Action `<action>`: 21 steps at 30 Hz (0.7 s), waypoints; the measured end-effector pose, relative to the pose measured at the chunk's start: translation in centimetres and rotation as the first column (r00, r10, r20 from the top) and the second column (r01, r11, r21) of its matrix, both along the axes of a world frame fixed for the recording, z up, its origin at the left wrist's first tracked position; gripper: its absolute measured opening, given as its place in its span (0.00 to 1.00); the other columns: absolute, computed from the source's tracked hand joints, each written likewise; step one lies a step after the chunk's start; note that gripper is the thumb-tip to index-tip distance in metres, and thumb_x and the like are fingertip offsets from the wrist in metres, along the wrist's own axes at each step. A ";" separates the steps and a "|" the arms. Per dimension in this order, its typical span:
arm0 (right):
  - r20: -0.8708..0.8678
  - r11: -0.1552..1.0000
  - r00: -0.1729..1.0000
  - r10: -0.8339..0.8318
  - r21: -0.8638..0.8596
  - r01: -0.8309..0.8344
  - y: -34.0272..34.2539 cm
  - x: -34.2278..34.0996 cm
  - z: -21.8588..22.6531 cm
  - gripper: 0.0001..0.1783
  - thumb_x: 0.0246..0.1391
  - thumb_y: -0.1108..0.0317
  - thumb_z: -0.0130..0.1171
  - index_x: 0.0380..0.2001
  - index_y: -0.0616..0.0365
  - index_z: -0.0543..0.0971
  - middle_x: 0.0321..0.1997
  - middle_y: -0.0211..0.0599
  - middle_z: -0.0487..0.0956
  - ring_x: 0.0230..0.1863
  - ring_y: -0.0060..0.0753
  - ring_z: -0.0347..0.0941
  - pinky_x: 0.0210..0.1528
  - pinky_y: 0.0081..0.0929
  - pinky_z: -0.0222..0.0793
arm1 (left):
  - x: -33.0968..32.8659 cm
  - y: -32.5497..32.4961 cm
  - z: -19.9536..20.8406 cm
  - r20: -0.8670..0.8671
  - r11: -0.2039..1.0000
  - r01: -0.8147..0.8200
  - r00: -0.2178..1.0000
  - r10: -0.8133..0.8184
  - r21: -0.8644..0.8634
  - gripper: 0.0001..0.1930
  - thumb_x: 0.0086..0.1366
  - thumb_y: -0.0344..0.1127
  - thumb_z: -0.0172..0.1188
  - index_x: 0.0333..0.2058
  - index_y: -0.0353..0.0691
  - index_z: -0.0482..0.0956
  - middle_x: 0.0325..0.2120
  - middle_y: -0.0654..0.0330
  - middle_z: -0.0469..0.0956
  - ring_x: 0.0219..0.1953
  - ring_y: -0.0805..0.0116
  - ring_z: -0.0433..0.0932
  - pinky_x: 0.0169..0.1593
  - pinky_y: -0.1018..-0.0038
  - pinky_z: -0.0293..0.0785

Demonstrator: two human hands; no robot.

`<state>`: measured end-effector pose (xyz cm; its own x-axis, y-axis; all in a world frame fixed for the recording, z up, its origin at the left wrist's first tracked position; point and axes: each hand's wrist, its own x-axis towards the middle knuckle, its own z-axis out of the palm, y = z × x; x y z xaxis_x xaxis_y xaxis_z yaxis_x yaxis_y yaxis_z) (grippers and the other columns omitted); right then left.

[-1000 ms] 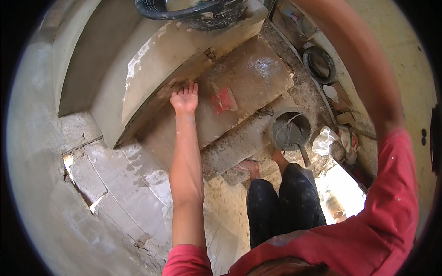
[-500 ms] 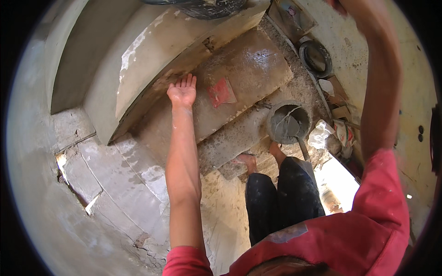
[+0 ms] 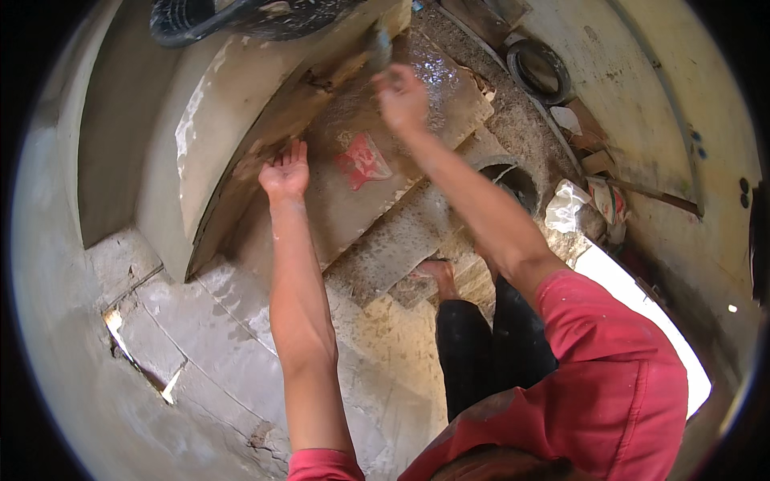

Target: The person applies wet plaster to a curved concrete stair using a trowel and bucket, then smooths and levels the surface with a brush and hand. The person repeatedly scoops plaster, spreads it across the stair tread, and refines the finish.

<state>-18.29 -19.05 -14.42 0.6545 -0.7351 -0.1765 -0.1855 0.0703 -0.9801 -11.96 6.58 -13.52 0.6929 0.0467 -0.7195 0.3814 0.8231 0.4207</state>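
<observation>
1. By the right grip (image 3: 401, 96), which is blurred by motion, a slim tool (image 3: 383, 50) with a bluish part appears to be clasped, the fingers closed around it; its exact kind cannot be told.
2. The tool is held out above the far part of a wet, brown step tread (image 3: 337, 224), near the foot of a curved, plastered riser (image 3: 281, 96); whether either is touched cannot be told.
3. The left grip (image 3: 285, 172) is held with the palm turned up, the fingers stretched out straight and the thumb apart, just beside the lower edge of the riser.
4. Between the two grips, nearer the viewer, a crumpled red-and-white packet (image 3: 365, 160) is laid flat on the tread.
5. At the top edge of the view, a black, splashed tub (image 3: 301, 24) is seated on the ledge above the riser, partly cut off.
6. Below the right forearm, a dark pan (image 3: 525, 183) is partly hidden by the arm.
7. A bare foot (image 3: 437, 276) is placed beside a lower, speckled step (image 3: 401, 232).
8. Farther right, a black round container (image 3: 539, 72) is set against the yellowish wall (image 3: 654, 120), and a whitish plastic bag (image 3: 565, 207) is heaped nearer the pan.
</observation>
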 end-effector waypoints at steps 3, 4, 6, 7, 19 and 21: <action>-0.062 0.975 0.974 0.219 0.059 -0.216 4.6 -2.1 -2.3 0.24 0.57 0.59 0.74 0.54 0.55 0.81 0.33 0.34 0.86 0.29 0.21 0.75 0.32 0.25 0.70 | -0.5 1.7 0.1 -0.021 0.999 -0.037 0.999 0.036 -0.015 0.37 0.82 0.57 0.29 0.79 0.48 0.31 0.80 0.56 0.38 0.80 0.48 0.47 0.78 0.45 0.49; -0.101 0.937 0.931 0.350 0.031 -0.349 4.9 -3.2 -2.3 0.24 0.57 0.58 0.74 0.54 0.55 0.82 0.34 0.34 0.86 0.29 0.21 0.76 0.33 0.26 0.71 | -0.5 2.2 0.1 -0.044 0.997 -0.076 0.996 0.075 -0.011 0.37 0.82 0.57 0.29 0.79 0.49 0.30 0.80 0.56 0.37 0.80 0.48 0.46 0.79 0.45 0.49; -0.140 0.857 0.853 0.502 -0.051 -0.513 2.7 -5.2 -1.8 0.25 0.56 0.56 0.74 0.54 0.53 0.83 0.35 0.33 0.87 0.31 0.22 0.77 0.36 0.27 0.73 | -0.6 3.1 0.2 -0.034 0.993 -0.114 0.993 0.114 -0.019 0.38 0.82 0.58 0.30 0.78 0.51 0.27 0.80 0.56 0.37 0.80 0.47 0.45 0.79 0.44 0.47; -0.142 0.831 0.836 0.531 -0.106 -0.546 0.5 -5.2 -1.4 0.24 0.56 0.56 0.75 0.53 0.52 0.84 0.35 0.32 0.87 0.32 0.22 0.77 0.38 0.27 0.73 | -0.7 3.7 0.3 -0.046 0.988 -0.151 0.988 0.150 -0.016 0.38 0.82 0.59 0.30 0.78 0.52 0.26 0.80 0.56 0.37 0.80 0.47 0.44 0.79 0.44 0.46; -0.055 0.968 0.992 -0.110 0.219 0.119 -2.0 -0.8 -8.2 0.17 0.55 0.64 0.74 0.46 0.59 0.85 0.33 0.36 0.86 0.31 0.22 0.77 0.36 0.26 0.73 | -1.4 9.7 -0.3 0.011 0.973 -0.228 0.973 0.228 -0.043 0.40 0.80 0.63 0.30 0.78 0.52 0.25 0.81 0.62 0.31 0.80 0.48 0.43 0.79 0.43 0.46; 0.204 0.997 0.978 0.053 0.048 -0.064 6.6 -0.7 -7.7 0.12 0.59 0.75 0.65 0.46 0.59 0.83 0.32 0.32 0.85 0.28 0.24 0.77 0.32 0.27 0.74 | -1.2 11.5 0.4 0.024 0.970 -0.241 0.970 0.242 -0.027 0.40 0.80 0.63 0.30 0.78 0.52 0.26 0.81 0.62 0.31 0.80 0.48 0.43 0.79 0.42 0.45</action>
